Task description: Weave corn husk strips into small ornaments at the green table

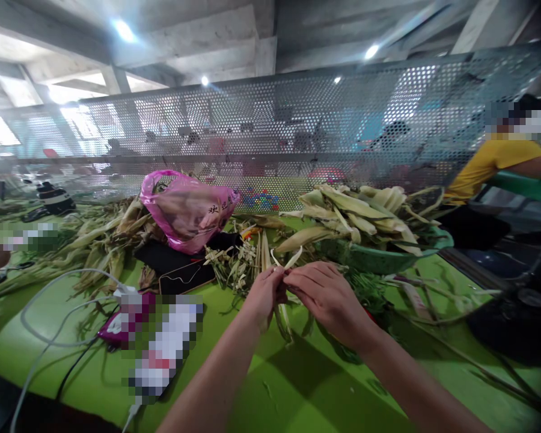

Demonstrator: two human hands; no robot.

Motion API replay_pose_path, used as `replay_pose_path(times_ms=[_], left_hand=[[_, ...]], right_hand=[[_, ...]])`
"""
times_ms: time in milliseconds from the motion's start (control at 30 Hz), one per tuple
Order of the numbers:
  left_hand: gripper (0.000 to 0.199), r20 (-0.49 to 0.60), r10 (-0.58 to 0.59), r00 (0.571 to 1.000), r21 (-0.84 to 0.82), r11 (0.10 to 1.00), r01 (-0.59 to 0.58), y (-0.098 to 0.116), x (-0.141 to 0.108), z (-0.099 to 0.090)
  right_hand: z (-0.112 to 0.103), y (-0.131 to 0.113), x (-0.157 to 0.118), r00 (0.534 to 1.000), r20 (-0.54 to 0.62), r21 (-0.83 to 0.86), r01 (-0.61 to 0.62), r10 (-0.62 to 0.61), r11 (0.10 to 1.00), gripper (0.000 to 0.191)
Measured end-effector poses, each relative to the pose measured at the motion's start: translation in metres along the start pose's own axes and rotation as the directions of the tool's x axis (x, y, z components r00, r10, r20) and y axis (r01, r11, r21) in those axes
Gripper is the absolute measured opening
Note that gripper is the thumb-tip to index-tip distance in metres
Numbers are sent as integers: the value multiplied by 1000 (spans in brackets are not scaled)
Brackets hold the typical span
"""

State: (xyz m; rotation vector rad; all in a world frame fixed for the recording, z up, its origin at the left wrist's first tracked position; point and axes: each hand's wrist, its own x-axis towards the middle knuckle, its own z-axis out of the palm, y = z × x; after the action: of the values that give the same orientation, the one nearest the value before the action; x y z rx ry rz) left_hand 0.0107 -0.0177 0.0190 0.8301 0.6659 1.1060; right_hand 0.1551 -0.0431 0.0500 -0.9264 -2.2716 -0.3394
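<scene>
My left hand (267, 293) is closed around pale strips of husk (285, 322), whose ends stick out above and below the fingers. Close against it, my right hand (325, 296) pinches the same strips near their upper part, fingers together. Both hands are over the green table (306, 391). Just behind them lies a bunch of small pale husk pieces (241, 264). A green basin (383, 260) heaped with dry corn husks (365, 210) stands behind my right hand.
A pink plastic bag (184, 213) stands back left beside piled husks (112, 240). Nearer are a purple power socket (126, 319), cables and a blurred phone (169, 343). Green bundles (369, 291) lie right. A perforated screen (252, 132) runs behind; a person in yellow (487, 162) sits right.
</scene>
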Motion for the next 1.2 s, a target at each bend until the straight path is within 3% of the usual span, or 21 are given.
replay_pose_path(times_ms=[267,500,633,733,800,967,1067,1200], left_hand=[[37,-46,-22,999,-47,999,20,-2,2,-3],[42,-51,18,999,-35,999,-20,-3,1,1],[42,-47,29,998,-6,1000,-30,-7,-1,2],[42,-7,71,997,62,996,-70,-10,-2,4],[41,24,88,996,80,993,-89,-9,-3,6],[39,90,67,994,141,987,-80,-4,-3,10],[36,131,106,986,203,970,-132,-4,-5,10],[33,176,212,961,350,900,-262,-3,-8,11]], right_hand=[[1,3,-2,999,-24,1,-32,32,999,20],[-3,-2,1,996,1,-46,88,-88,995,19],[1,1,-2,997,-29,-36,74,-75,997,20],[5,2,-4,998,-60,12,-27,28,1000,15],[7,2,-4,983,-95,78,-152,159,985,9],[9,-1,-4,839,-132,317,-469,528,824,11],[10,-2,-4,783,-117,401,-525,611,751,13],[10,-1,-2,755,-116,451,-539,646,711,14]])
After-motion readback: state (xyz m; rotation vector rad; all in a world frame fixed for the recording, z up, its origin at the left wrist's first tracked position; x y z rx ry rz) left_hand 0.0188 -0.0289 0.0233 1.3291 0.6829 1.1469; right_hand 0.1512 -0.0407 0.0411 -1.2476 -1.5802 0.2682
